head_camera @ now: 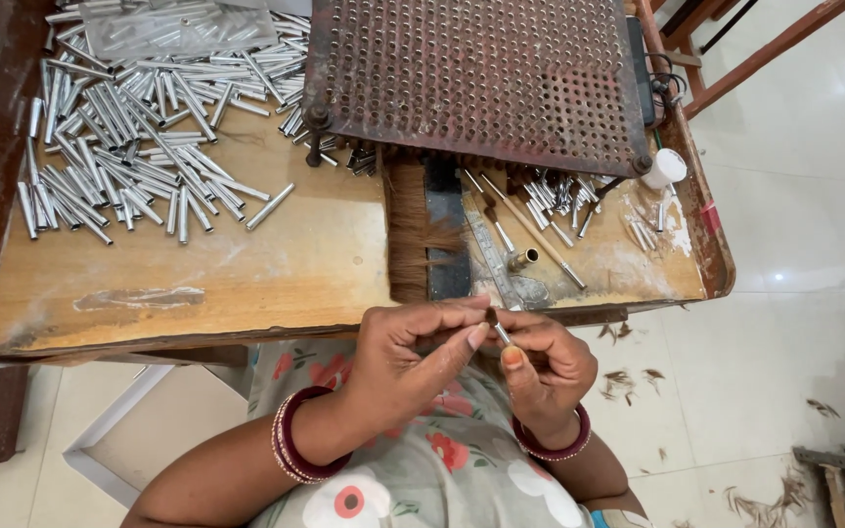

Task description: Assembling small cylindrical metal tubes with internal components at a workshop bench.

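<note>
My left hand (pixel 413 357) and my right hand (pixel 545 362) meet just in front of the wooden table's (pixel 246 274) near edge. Together their fingertips pinch a small silver metal tube (pixel 501 333) with a tuft of brown bristles at its upper end. My left thumb and forefinger press at the tuft; my right fingers grip the tube from below. A bundle of brown bristle hair (pixel 413 235) lies on the table just beyond my hands.
A big heap of silver tubes (pixel 139 127) covers the table's far left. A rusty perforated metal plate (pixel 481 78) stands at the back. Beneath it lie more tubes (pixel 555 200), thin sticks, a brass ferrule (pixel 522 259) and a white cap (pixel 664 168). Bristle scraps litter the floor on the right.
</note>
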